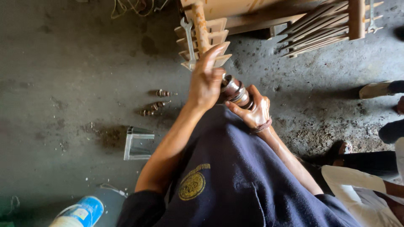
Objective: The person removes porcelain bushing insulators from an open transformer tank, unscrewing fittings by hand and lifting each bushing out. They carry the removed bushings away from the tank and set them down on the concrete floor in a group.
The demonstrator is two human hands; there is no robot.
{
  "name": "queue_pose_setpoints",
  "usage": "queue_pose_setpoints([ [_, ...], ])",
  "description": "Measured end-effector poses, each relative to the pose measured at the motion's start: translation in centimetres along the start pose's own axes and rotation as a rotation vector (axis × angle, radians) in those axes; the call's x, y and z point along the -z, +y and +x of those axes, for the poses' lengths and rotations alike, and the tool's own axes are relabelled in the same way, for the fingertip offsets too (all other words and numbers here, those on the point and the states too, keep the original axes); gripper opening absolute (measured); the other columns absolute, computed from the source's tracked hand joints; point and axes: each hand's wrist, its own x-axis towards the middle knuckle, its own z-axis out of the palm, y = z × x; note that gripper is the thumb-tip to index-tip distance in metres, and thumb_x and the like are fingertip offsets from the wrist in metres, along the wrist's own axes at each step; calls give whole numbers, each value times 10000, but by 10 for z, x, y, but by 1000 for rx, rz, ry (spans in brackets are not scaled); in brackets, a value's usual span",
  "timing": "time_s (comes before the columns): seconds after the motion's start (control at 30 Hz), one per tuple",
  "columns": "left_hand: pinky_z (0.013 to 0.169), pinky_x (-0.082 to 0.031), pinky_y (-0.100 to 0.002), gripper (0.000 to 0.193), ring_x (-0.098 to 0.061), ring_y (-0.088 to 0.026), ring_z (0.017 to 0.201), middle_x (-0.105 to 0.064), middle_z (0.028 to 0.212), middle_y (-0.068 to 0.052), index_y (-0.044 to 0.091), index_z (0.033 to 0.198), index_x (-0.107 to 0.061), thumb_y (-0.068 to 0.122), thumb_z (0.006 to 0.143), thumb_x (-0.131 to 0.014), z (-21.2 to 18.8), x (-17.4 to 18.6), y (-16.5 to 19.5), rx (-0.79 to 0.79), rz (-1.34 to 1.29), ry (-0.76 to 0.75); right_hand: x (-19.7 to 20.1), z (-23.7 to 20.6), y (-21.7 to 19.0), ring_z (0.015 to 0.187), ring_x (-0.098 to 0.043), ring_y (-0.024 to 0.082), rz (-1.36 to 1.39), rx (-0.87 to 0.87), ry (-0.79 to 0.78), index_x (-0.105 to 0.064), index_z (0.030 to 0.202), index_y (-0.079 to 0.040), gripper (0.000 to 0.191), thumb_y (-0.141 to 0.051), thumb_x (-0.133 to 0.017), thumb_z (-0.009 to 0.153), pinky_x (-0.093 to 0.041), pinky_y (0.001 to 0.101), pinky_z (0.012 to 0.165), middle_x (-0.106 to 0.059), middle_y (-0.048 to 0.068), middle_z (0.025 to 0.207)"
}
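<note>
My right hand (253,110) grips a brown, ribbed cylindrical part (235,93) with metal rings, held above my lap. My left hand (206,80) rests on the part's upper end, fingers stretched toward a rusty finned metal frame (208,38); whether it grips is unclear. A steel spanner (189,40) hangs on that frame beside a rusty vertical bar (200,26). My dark blue shirt (227,176) fills the lower middle of the view.
Three small rusty threaded fittings (155,103) lie on the concrete floor (63,84). A bent metal bracket (138,143) sits near my left arm, a blue and white container (82,212) at lower left. Another finned frame (324,27) stands upper right. Other people's legs (370,162) are at right.
</note>
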Motion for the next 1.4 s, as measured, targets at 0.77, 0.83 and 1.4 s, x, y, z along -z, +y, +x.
queue_pose_setpoints([
  [0.77, 1203, -416, -480, 715, -566, -391, 1381, -597, 1458, -185, 38, 1476, -516, 625, 1112, -333, 8, 6, 23, -97, 330, -117, 26, -1, -4, 778, -688, 193, 209, 98, 82, -635, 1095, -2, 617, -436, -875, 727, -555, 365, 710, -716, 126, 856],
  [0.83, 1222, -394, -478, 746, -553, -388, 1403, -591, 1470, -181, 31, 1488, -506, 635, 1116, -276, 13, -6, 31, -187, 329, -150, 26, -2, -7, 750, -717, 219, 176, 120, 40, -649, 1080, -10, 624, -452, -877, 704, -553, 378, 709, -717, 126, 837],
  [1.4, 1157, -434, -486, 605, -593, -371, 1311, -631, 1405, -177, 58, 1459, -535, 540, 1144, -351, 26, -14, 35, -183, 437, -270, 14, -2, 2, 679, -706, 280, 141, 194, 47, -647, 953, -39, 586, -526, -868, 713, -544, 407, 658, -690, 131, 767],
])
